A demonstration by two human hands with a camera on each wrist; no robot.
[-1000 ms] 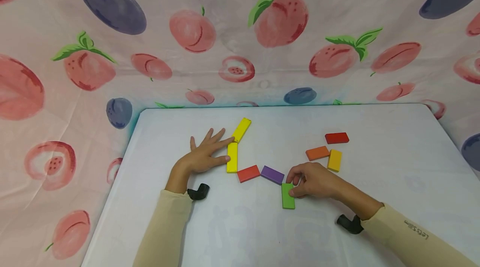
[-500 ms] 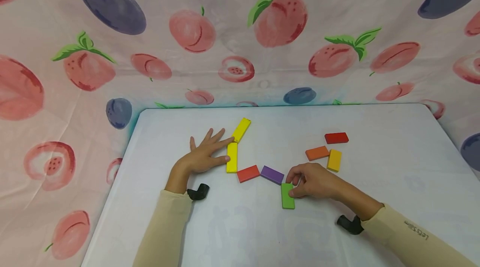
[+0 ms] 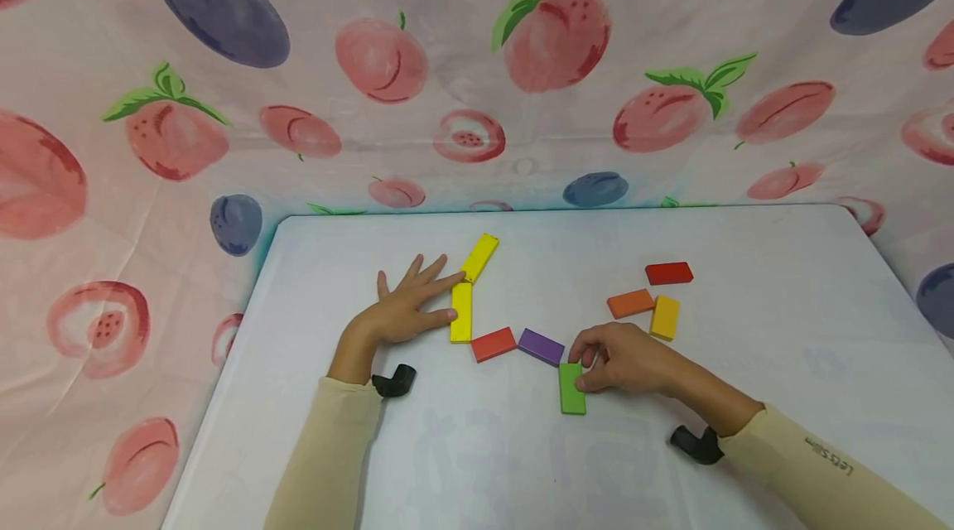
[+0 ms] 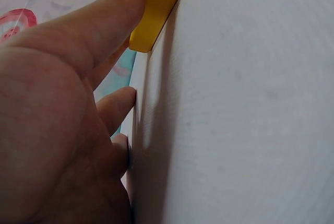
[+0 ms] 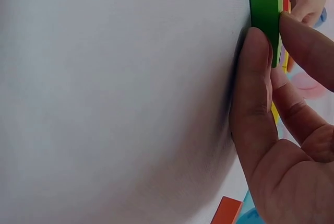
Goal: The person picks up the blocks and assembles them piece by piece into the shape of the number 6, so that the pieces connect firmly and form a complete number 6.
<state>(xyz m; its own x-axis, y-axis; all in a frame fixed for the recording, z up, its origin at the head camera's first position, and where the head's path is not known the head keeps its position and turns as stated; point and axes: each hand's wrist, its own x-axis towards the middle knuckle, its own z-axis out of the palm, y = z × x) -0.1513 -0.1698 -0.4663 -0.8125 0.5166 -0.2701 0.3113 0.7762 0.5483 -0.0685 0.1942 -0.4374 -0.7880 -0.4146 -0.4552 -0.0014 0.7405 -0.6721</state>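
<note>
hands (image 3: pixel 406 310) (image 3: pixel 622 358) touch a smooth yellow block (image 3: pixel 464 310), a flat green block (image 3: pixel 570 393).

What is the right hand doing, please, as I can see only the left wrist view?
Observer: In the head view, the right hand pinches the green block.
Operator: Thank you; which other block lies closest to the green one?
Observer: The purple block, by the green block's far end; I can't tell whether they touch.
Operator: Could you tell me what lies beyond the right hand?
Observer: Three blocks: a dark red block, an orange block and a golden-yellow block.
</note>
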